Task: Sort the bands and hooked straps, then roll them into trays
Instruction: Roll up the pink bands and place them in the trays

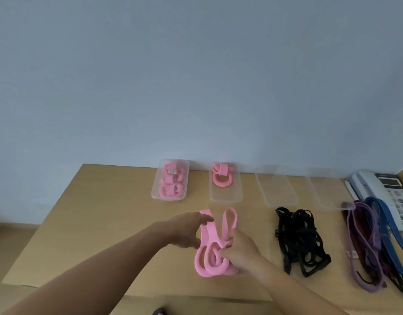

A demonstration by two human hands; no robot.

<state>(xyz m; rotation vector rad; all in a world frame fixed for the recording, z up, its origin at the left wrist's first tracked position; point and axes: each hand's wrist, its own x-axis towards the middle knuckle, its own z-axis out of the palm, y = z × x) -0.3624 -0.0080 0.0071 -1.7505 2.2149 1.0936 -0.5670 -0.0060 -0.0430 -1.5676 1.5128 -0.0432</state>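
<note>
Bands [209,248], pink, flat, wide and soft-looking, heaped in loose loops. Showed two long ends pointing toward the wall, the right one folded back on itself, and rounded loops bulging toward the near edge. Lay on the tabletop [105,212], near its front edge, in front of the two leftmost trays and well apart from them.

Touched at the far left end by the left hand [189,230], fingers straight and slightly spread over the strip, thumb lower down beside the heap. Pinched at the crossing in the middle by the right hand [241,251], fingers curled in around the strips, with the lower right loops partly hidden under the palm.

Stood behind, against the wall, in a row of four clear trays: left tray [153,194] with several rolled pink bands and a small label, second tray [225,196] with one pink roll at its far end, then third tray [277,192] and fourth tray [327,194].

Lay right of the hands, apart from the pink heap: black straps [300,242] in a tangle; further right, purple straps [364,242] and blue bands [387,226], partly over a phone [387,185].
</note>
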